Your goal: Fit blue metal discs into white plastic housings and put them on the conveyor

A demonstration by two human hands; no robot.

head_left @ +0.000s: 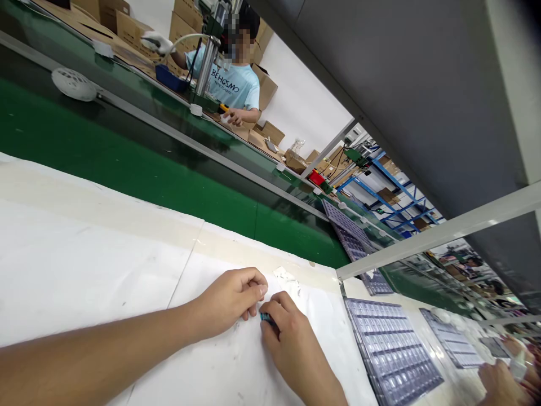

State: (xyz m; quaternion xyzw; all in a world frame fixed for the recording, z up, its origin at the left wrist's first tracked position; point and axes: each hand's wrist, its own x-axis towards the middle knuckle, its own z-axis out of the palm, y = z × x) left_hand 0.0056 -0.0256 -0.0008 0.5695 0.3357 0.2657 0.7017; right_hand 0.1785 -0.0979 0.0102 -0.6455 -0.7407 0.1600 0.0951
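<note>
My right hand (291, 332) is closed around a small dark object with a blue-green striped side (265, 317). Most of that object is hidden by the fingers, so its kind does not show. Just to the left, my left hand (236, 296) has its fingers curled in and the thumb pressed to the forefinger. Anything between those fingertips is hidden or too small to name. Both hands rest close together over the white-covered table (127, 259), fingertips nearly meeting. Small white paper-like scraps (285, 275) lie beyond them.
Stacked clear plastic trays (393, 344) with rows of pockets lie at the right, with another tray (452, 338) farther on. A white post (422, 242) and grey shelf (401, 96) overhang. Past the green conveyor belt (169, 175), a person (236, 84) works; another person's hands (502, 378) are lower right.
</note>
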